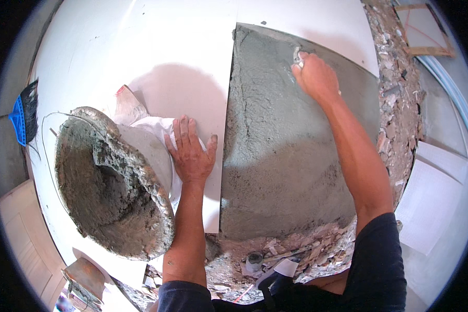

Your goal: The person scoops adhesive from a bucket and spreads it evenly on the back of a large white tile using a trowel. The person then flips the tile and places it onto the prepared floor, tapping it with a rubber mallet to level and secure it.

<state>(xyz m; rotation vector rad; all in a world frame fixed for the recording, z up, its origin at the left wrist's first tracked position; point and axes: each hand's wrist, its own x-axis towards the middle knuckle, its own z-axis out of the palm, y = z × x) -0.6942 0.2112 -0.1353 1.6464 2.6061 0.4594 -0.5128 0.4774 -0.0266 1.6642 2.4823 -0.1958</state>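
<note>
Two bare hands are at work over the white slabs and a broad patch of wet mortar. The right hand [317, 75] is over the far part of the mortar [281, 125], its fingers clenched around a pale, smeared handle [297, 55]; from where I stand, I can't make out what lies at the other end of it. The left hand [191, 158] holds nothing: it is spread palm down at the right side of the left slab [156, 36], its fingers beside and partly over a white cloth [164, 127].

Just left of that arm, a bucket [77, 182] leans with its mouth toward us, its rim crusted and more mortar inside. A beige piece [129, 105] with a red edge lies behind the cloth. The mortar fills the middle, bordered on the left by the left slab and on the far side by the far slab [322, 21].

Broken rubble [398, 117] runs along the right, with white sheets [434, 203] beyond it. At the far left sits a blue brush [20, 120] with dark bristles; near left stands a second bucket [87, 274].
</note>
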